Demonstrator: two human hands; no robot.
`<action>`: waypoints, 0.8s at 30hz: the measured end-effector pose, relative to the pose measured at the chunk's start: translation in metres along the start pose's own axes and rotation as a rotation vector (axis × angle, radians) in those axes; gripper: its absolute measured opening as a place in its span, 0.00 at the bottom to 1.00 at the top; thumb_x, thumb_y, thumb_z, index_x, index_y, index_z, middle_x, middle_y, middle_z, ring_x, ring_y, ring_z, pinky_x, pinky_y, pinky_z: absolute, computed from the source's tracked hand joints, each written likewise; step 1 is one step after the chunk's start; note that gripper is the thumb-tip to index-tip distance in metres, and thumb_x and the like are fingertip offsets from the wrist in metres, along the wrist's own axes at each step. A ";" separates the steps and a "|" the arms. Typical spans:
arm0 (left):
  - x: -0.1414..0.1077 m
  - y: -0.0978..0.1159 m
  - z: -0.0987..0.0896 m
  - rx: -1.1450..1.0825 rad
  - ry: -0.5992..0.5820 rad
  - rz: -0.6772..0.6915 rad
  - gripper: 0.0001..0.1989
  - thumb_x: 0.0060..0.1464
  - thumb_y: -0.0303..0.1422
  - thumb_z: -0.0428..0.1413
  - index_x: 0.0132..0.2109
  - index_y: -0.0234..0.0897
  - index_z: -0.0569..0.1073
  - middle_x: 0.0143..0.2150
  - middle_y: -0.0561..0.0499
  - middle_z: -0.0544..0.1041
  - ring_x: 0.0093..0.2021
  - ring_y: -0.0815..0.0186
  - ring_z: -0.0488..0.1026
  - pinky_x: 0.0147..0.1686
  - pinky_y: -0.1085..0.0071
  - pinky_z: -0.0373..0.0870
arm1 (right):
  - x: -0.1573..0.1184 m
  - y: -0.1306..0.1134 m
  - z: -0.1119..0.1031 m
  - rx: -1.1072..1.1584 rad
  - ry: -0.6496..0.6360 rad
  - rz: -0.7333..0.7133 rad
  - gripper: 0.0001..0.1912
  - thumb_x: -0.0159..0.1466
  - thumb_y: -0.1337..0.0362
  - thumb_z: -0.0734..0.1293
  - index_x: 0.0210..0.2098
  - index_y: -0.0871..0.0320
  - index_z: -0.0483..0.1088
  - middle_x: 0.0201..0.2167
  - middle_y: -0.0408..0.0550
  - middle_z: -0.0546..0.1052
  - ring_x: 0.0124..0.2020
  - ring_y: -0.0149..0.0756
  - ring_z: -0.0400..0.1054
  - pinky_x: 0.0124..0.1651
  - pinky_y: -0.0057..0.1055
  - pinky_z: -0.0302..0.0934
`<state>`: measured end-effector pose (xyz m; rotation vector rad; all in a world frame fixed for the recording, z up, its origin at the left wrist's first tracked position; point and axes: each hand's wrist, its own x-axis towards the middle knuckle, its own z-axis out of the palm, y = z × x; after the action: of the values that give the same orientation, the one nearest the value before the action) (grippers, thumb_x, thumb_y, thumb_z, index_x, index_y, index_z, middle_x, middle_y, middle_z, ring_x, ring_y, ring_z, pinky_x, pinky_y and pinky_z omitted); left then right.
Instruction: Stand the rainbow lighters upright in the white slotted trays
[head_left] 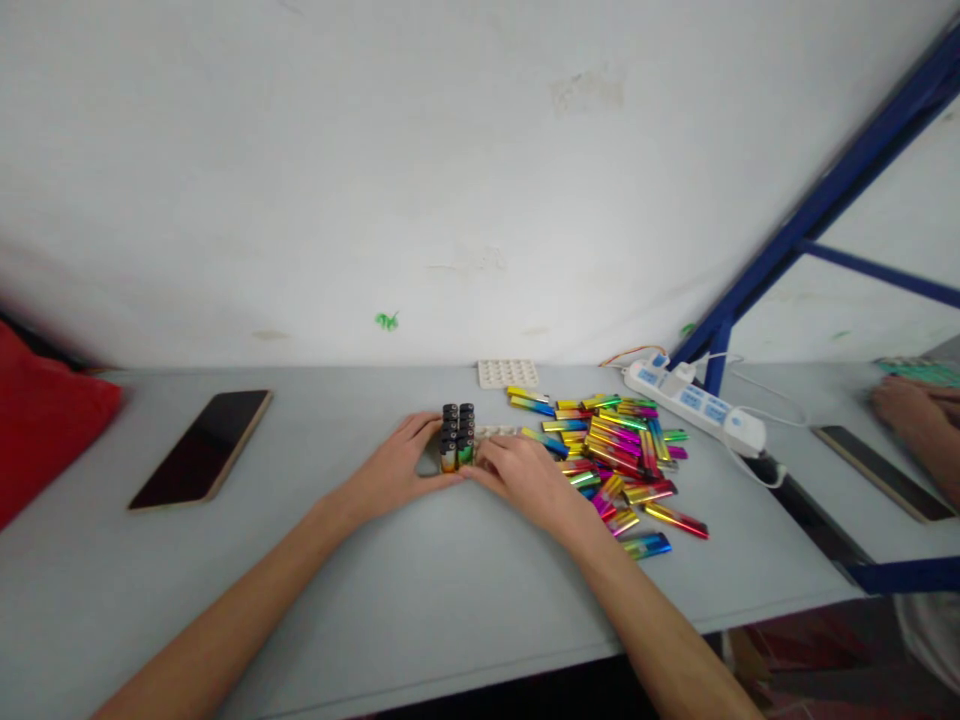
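Two rows of cigarette lighters (458, 436) with black tops stand upright in front of me, packed side by side. My left hand (409, 458) is closed around their left side, its thumb reaching across the front. Just right of the rows, my right hand (521, 470) is closed with curled fingers, its thumb tip by the nearest lighter. What those fingers hold, if anything, is hidden. Part of a white holed tray (496, 430) shows behind the right hand. A loose heap of shiny multicoloured lighters (615, 445) lies to the right.
Another white holed tray (508, 374) rests near the wall. A dark phone-like slab (202, 450) and a red cloth-like item (45, 420) lie left. A white power strip (697, 405) with cables sits by a blue metal frame (795, 245). Another person's hand (919, 410) is at far right.
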<state>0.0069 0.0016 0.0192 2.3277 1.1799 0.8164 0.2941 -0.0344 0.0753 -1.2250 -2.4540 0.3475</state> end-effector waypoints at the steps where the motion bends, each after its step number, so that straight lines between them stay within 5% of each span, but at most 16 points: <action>1: 0.000 -0.001 0.000 0.001 0.000 0.002 0.39 0.70 0.66 0.74 0.73 0.44 0.86 0.78 0.35 0.86 0.79 0.34 0.82 0.86 0.35 0.78 | 0.000 0.001 0.000 0.039 0.002 0.000 0.23 0.86 0.44 0.79 0.43 0.54 0.86 0.39 0.52 0.90 0.41 0.47 0.85 0.50 0.38 0.71; 7: 0.000 -0.009 0.002 0.022 0.013 0.000 0.40 0.69 0.68 0.74 0.74 0.48 0.85 0.77 0.38 0.86 0.78 0.35 0.84 0.84 0.36 0.81 | -0.001 0.015 -0.009 0.161 0.064 0.074 0.26 0.91 0.44 0.73 0.40 0.53 0.83 0.36 0.46 0.86 0.38 0.40 0.78 0.44 0.34 0.61; 11: 0.000 -0.011 0.003 0.025 0.013 0.002 0.40 0.69 0.70 0.73 0.72 0.48 0.86 0.77 0.38 0.87 0.78 0.34 0.84 0.85 0.38 0.80 | -0.002 0.031 -0.015 0.143 0.129 0.090 0.24 0.93 0.49 0.70 0.42 0.53 0.83 0.37 0.48 0.86 0.41 0.43 0.80 0.50 0.35 0.68; 15: 0.001 -0.013 0.003 0.033 0.015 -0.015 0.43 0.68 0.73 0.71 0.71 0.46 0.85 0.76 0.36 0.87 0.77 0.33 0.84 0.85 0.36 0.80 | -0.006 0.060 -0.014 0.016 0.344 0.171 0.13 0.90 0.57 0.70 0.58 0.55 0.87 0.58 0.62 0.89 0.62 0.56 0.84 0.71 0.49 0.75; 18: 0.000 -0.014 0.003 0.039 0.014 -0.020 0.43 0.68 0.73 0.72 0.71 0.46 0.85 0.76 0.35 0.87 0.77 0.33 0.85 0.84 0.35 0.81 | -0.015 0.087 -0.014 -0.128 0.478 0.331 0.20 0.87 0.62 0.70 0.73 0.57 0.83 0.76 0.71 0.83 0.77 0.64 0.77 0.82 0.62 0.70; 21: 0.000 -0.016 0.002 0.051 0.022 -0.018 0.41 0.68 0.71 0.72 0.71 0.46 0.86 0.76 0.37 0.87 0.76 0.32 0.85 0.83 0.33 0.82 | -0.028 0.108 -0.016 -0.252 0.417 0.538 0.22 0.86 0.63 0.70 0.75 0.59 0.83 0.80 0.74 0.80 0.82 0.68 0.73 0.84 0.66 0.67; 24: 0.000 -0.018 0.003 0.058 0.021 -0.018 0.43 0.68 0.73 0.70 0.71 0.46 0.85 0.77 0.35 0.87 0.76 0.30 0.85 0.82 0.32 0.83 | -0.037 0.120 -0.022 -0.304 0.274 0.634 0.17 0.87 0.61 0.70 0.67 0.58 0.88 0.71 0.72 0.87 0.74 0.66 0.78 0.79 0.62 0.70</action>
<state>-0.0016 0.0107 0.0065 2.3569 1.2473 0.8121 0.4092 0.0079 0.0421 -2.0228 -1.8824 -0.0414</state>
